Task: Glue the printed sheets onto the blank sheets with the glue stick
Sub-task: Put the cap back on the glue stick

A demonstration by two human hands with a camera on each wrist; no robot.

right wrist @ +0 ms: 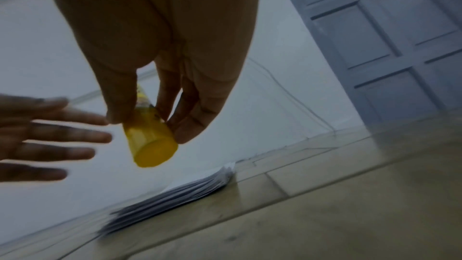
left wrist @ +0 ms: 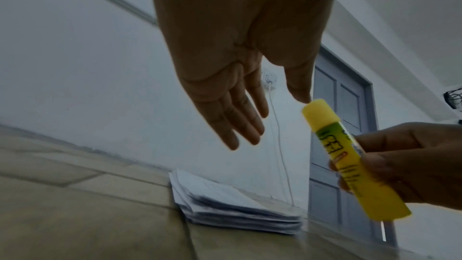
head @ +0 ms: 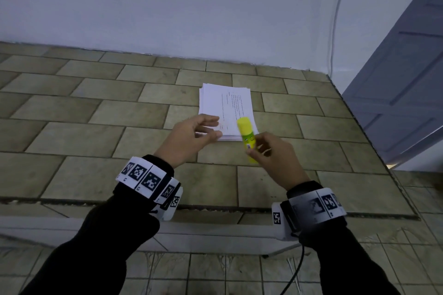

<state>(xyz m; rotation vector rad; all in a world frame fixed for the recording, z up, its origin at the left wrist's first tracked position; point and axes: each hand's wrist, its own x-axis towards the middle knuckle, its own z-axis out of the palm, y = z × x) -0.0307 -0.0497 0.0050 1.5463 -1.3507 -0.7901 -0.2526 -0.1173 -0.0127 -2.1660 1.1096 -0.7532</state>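
Note:
A stack of white sheets (head: 225, 105) lies on the tiled counter (head: 96, 112), the top sheet printed with a few lines of text. My right hand (head: 271, 155) pinches a yellow glue stick (head: 247, 137) by its lower body, cap on and pointing up and away over the stack's near right corner. My left hand (head: 191, 136) hovers open just left of the glue stick, fingers stretched toward its cap. In the left wrist view the thumb tip of that hand (left wrist: 250, 106) is right at the cap of the glue stick (left wrist: 350, 155). The stack (right wrist: 175, 195) and glue stick (right wrist: 150, 145) show in the right wrist view.
The counter ends at a white wall (head: 215, 7) behind the stack. A white cable (head: 335, 19) runs down the wall at the right. A grey panelled door (head: 407, 91) stands to the right of the counter. The counter's front edge (head: 215, 208) lies below my wrists.

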